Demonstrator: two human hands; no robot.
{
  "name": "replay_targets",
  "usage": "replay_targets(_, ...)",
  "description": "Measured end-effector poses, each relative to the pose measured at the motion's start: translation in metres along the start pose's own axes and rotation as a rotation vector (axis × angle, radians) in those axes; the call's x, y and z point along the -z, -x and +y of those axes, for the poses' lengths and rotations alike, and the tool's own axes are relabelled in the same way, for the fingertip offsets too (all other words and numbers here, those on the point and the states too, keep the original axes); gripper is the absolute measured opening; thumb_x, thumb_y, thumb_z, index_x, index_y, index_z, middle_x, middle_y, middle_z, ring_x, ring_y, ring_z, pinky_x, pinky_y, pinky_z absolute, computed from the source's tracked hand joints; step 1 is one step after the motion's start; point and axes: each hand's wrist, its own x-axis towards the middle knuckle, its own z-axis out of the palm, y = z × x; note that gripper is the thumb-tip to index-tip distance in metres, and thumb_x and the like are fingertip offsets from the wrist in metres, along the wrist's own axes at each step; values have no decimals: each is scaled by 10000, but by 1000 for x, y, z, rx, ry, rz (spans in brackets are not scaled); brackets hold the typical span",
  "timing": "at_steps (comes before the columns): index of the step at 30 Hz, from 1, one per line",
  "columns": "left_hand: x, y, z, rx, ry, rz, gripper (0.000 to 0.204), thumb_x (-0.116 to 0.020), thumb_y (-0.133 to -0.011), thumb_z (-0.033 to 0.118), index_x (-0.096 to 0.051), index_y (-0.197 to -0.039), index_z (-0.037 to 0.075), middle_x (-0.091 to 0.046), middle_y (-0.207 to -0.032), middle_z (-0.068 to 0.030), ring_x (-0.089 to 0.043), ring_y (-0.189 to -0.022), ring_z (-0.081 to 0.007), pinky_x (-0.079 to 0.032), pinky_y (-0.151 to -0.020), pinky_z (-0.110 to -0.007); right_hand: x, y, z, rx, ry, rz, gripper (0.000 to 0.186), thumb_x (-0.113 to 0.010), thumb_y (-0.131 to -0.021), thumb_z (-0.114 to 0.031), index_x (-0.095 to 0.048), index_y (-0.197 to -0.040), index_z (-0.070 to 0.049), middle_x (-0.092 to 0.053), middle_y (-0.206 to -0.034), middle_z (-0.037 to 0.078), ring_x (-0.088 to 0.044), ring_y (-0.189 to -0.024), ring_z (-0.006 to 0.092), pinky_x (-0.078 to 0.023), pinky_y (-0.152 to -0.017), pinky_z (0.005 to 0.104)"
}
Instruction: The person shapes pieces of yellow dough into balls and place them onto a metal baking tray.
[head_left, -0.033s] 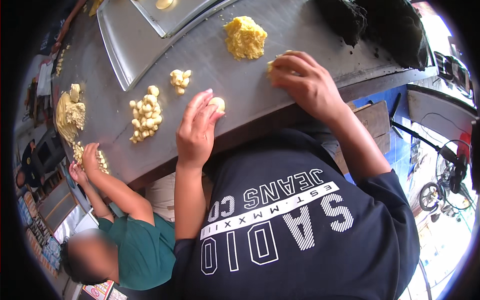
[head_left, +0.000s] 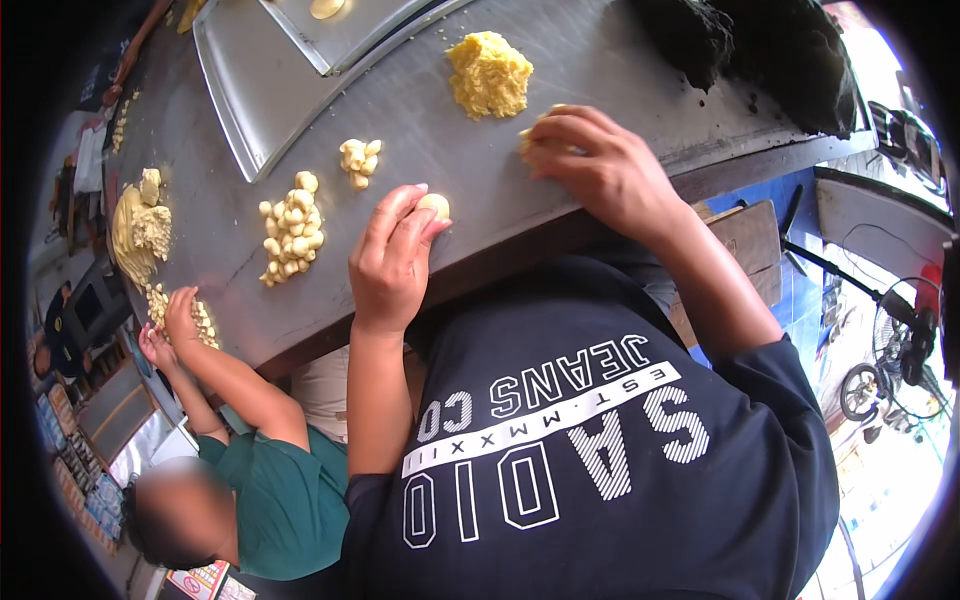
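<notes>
L hand [head_left: 392, 255] lies palm-down on the grey metal table [head_left: 600, 80], fingers curled over a small pale dough ball [head_left: 434, 205] at its fingertips. R hand [head_left: 598, 165] is cupped w/ fingers bent, pinching a yellow dough bit [head_left: 527, 140] near the crumbly yellow dough mound [head_left: 488, 74]. Pile of pale dough balls [head_left: 291, 228] sits left of L hand; a co-worker's hand [head_left: 182, 315] works beyond it.

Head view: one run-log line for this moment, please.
left hand: on dough ball | right hand: on dough bit | dough mound: apart
</notes>
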Motion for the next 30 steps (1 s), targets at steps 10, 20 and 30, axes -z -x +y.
replay_targets(10,24,-78,19,290,-113,-346,208,-776,-1093,219,-671,-1053,44,-776,-1074,-121,-755,-943,-358,-590,-849,-460,-7,-30,-17,-41,-23,-95,146,-720,-915,-187,-822,-999,-124,-740,-1204,29,-690,-1224,270,-611,-1035,428)
replay_targets(20,-2,-68,18,-44,-720,-242,174,-688,-1133,247,-677,-1048,95,-746,-961,-95,-768,-911,-339,-607,-825,-490,-11,-30,-24,-25,52,130,179,-740,-907,-183,-813,-1064,-139,-720,-1239,28,-694,-1181,261,-635,-989,427)
replay_targets(30,23,-32,5,378,815,133,295,-875,-1019,102,-754,-1281,43,-777,-1324,-123,-806,-1134,-255,-647,-934,-360,-11,-50,-25,-20,251,-29,106,-736,-905,-148,-778,-954,-64,-689,-1062,49,-702,-1053,242,-662,-840,382)
